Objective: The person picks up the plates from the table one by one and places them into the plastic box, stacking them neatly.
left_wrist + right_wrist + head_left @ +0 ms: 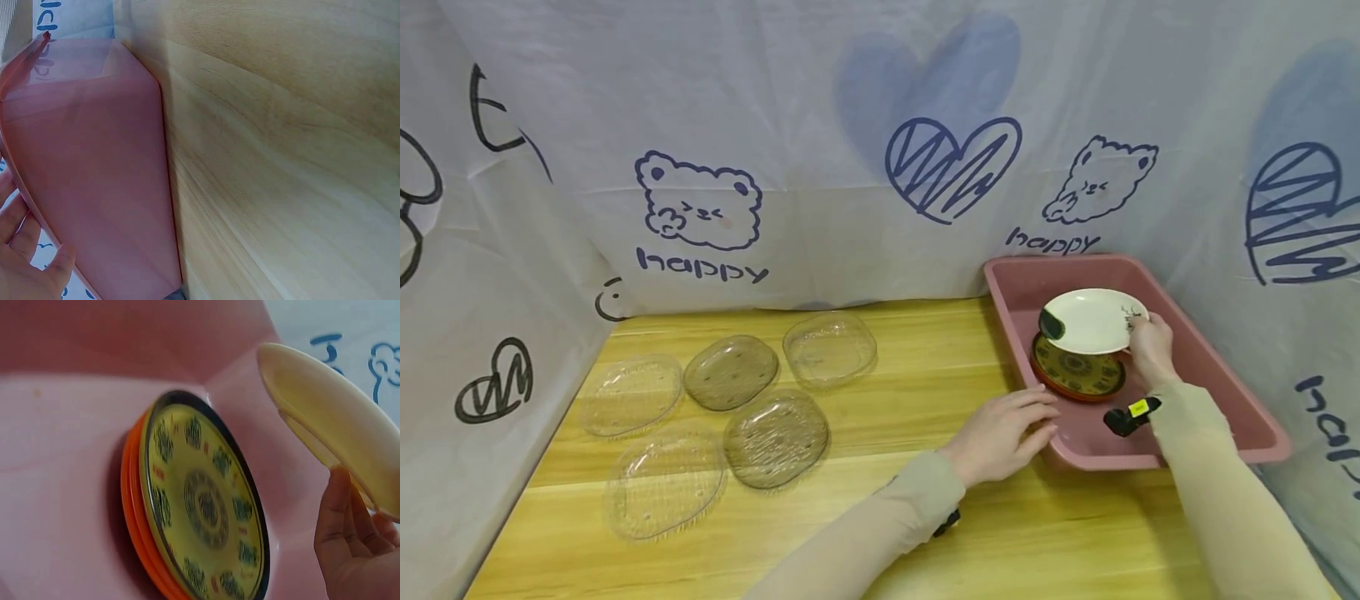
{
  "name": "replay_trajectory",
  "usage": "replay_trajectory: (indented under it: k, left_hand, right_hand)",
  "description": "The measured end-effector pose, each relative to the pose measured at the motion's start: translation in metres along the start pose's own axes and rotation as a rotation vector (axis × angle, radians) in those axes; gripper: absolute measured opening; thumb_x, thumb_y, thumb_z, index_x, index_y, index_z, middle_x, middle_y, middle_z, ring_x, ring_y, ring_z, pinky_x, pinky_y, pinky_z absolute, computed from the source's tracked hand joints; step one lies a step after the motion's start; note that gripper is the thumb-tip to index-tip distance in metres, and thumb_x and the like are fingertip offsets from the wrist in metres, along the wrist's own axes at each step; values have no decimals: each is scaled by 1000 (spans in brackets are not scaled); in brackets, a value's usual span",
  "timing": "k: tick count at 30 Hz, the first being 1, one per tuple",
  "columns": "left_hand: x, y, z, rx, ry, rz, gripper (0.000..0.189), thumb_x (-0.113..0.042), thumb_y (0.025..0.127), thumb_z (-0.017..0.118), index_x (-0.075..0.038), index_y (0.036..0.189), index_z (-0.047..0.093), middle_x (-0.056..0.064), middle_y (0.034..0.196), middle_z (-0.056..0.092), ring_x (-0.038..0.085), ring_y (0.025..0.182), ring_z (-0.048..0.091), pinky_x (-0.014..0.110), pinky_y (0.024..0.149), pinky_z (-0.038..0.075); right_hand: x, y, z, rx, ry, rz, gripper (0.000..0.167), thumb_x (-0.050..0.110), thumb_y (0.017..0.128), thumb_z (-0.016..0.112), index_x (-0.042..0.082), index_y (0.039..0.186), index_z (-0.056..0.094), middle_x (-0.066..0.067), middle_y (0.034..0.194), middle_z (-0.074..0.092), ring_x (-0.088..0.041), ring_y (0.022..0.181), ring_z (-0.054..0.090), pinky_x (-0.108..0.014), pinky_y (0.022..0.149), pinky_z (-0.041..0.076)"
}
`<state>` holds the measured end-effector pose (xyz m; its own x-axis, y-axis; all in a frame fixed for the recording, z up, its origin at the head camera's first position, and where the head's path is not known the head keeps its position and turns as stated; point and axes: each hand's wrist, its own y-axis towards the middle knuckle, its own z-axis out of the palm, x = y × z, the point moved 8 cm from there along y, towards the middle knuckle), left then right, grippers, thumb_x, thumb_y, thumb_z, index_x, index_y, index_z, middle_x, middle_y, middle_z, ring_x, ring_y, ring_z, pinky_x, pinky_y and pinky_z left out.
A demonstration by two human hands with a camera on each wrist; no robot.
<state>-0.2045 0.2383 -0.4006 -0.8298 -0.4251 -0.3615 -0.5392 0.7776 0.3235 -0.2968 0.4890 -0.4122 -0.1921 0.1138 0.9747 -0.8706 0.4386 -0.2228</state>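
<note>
Pinches a white oval plate (1086, 321) by its right end with the right hand (1152, 342), fingers bent and drawn in towards the thumb, fingertips on the underside. Holds it tilted above a stack of patterned plates (1078, 372), apart from them, within the outline of a pink basin (1120, 461). Has the left hand (1000, 437) at the basin's near left rim, fingers loosely extended and well apart from the thumb; cannot tell whether pressing on the rim. Wears pale sleeves (1206, 450), with a black wrist device (1127, 418) bearing a yellow label at the right cuff. Has below, in the basin, the yellow-green patterned plates with dark and orange edges, lying flat one on another. Farther out, on the wooden table (925, 367) to the left, shows three clear dishes (830, 350) and two brownish dishes (777, 439). Beyond, ends in a pale curtain (805, 208) printed with bears, hearts and "happy".
</note>
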Motion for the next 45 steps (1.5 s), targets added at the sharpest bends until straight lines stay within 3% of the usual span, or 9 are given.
replay_trajectory:
  k: [5, 14, 22, 27, 34, 45]
  left_hand:
    - [0, -1, -1, -2, -13, -7, 39, -35, 109, 43, -16, 135, 64, -2, 149, 56, 11, 149, 40, 22, 124, 30]
    - [1, 0, -1, 5, -20, -17, 38, -36, 109, 43, -17, 135, 64, -4, 150, 55, 11, 149, 39, 22, 124, 30]
    - [1, 1, -1, 6, -25, -12, 38, -36, 109, 44, -17, 134, 64, -4, 149, 55, 11, 149, 40, 22, 124, 30]
    - [1, 1, -1, 5, -20, -11, 37, -35, 108, 44, -17, 134, 64, -4, 149, 56, 11, 148, 41, 22, 124, 30]
    - [1, 0, 0, 17, -24, -20, 37, -36, 108, 44, -18, 134, 64, -4, 150, 55, 11, 149, 40, 20, 123, 30]
    - [0, 1, 0, 33, -16, -32, 38, -36, 108, 44, -18, 136, 63, -5, 151, 53, 9, 149, 38, 20, 124, 29]
  right_hand:
    - [-2, 5, -8, 71, -92, -30, 59, 24, 107, 31, -5, 156, 16, 14, 83, 58, 1, 64, 64, -17, 58, 58]
    - [-6, 11, -9, 177, -323, -46, 63, 27, 108, 25, -11, 156, 11, 17, 83, 56, 3, 69, 63, -18, 64, 59]
    - [-15, 15, -11, 199, -460, -14, 62, 25, 108, 18, -16, 154, 11, -13, 114, 47, 5, 72, 60, -18, 69, 59]
    - [-19, 15, -12, 231, -458, 27, 62, 25, 108, 18, -16, 154, 9, -13, 114, 46, 4, 71, 60, -17, 69, 59]
    - [-24, 17, -12, 252, -446, 59, 62, 22, 108, 19, -17, 154, 5, -2, 98, 49, 1, 69, 60, -17, 66, 59]
    - [-28, 19, -16, 225, -470, 37, 56, 19, 107, 25, -18, 148, 20, -8, 99, 49, -1, 68, 60, -20, 64, 59]
